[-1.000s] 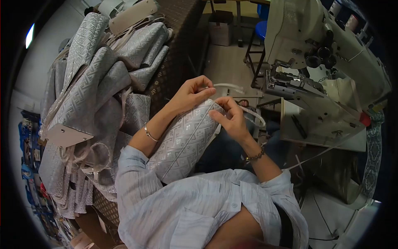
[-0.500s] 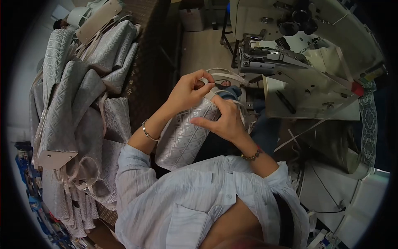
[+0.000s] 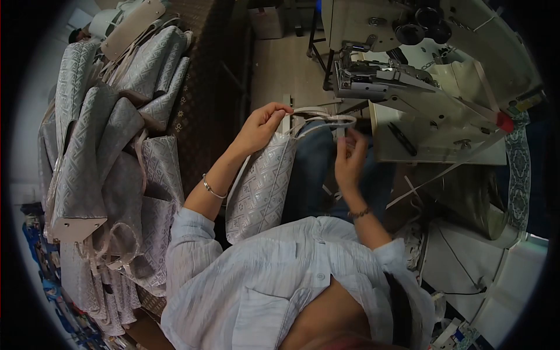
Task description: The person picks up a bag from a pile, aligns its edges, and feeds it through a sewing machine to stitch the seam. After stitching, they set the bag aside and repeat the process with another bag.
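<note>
A silver-grey handbag (image 3: 262, 189) with an embossed geometric pattern lies tilted over my lap. My left hand (image 3: 261, 129) is closed on its upper edge, thumb and fingers pinched at the base of the straps. Thin pale straps (image 3: 318, 111) loop out from the bag's top toward the right. My right hand (image 3: 352, 160) is apart from the bag's body, its curled fingers at the right end of the strap loop, on a short pale piece of it. Slight blur softens these fingertips.
A heap of similar silver bags (image 3: 125, 140) lies on the left, on a brown patterned surface (image 3: 195, 76). To the right stands an industrial sewing machine (image 3: 379, 81), with black tweezers (image 3: 402, 139) on its bed plate and a pale tape (image 3: 449, 169) trailing down past a red clip (image 3: 504, 121).
My right hand has left the bag's top edge and moved right to the strap loop. The straps now stretch out rightward. My left hand has shifted slightly left, still on the bag.
</note>
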Demonstrator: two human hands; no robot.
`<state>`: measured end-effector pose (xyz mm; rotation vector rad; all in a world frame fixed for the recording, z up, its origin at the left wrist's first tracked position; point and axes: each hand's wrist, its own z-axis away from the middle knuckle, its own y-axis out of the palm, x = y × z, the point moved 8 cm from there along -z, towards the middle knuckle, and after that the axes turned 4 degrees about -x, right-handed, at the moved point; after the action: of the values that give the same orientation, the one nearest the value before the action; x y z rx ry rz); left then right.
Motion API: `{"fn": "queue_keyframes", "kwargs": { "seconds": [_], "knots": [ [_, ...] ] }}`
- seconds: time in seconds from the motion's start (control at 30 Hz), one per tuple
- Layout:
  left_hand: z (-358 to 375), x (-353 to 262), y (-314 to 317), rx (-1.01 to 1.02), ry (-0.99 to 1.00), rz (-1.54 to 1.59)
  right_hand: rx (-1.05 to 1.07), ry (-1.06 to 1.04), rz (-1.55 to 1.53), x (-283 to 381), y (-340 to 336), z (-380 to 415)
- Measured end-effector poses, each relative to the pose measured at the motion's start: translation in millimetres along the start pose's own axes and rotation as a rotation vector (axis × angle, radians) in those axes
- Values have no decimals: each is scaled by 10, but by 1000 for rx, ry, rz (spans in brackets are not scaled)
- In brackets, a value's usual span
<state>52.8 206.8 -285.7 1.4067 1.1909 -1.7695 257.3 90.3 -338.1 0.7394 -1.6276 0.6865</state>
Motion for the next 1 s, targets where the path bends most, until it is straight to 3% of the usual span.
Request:
{"fn": "queue_keyframes", "kwargs": {
  "seconds": [0.07, 0.13, 0.27, 0.4, 0.47, 0.57, 0.7, 0.77, 1.0],
  "knots": [
    [-75, 123, 22, 60, -39, -53, 176, -698, 167, 915, 119, 612],
    [-100, 78, 105, 95, -33, -10, 750, -925, 32, 1332, 515, 1165],
    [-65, 29, 216, 163, -27, 192, 512, -899, 372, 1157, 759, 741],
    [16, -8, 291, 307, -163, 249, 512, -746, 138, 1056, 730, 423],
    [12, -60, 371, 239, -133, 281, 496, -273, -31, 820, 655, 324],
    [3, -97, 368, 169, -124, 325, 522, -128, -61, 622, 654, 264],
    [-35, -190, 317, 159, -90, 290, 511, -98, -126, 591, 668, 209],
    [-21, -327, 303, 154, -79, 294, 516, 30, -211, 622, 687, 213],
    [-24, -411, 322, 163, -22, 97, 682, 3, -133, 684, 730, 209]
  ]
}}
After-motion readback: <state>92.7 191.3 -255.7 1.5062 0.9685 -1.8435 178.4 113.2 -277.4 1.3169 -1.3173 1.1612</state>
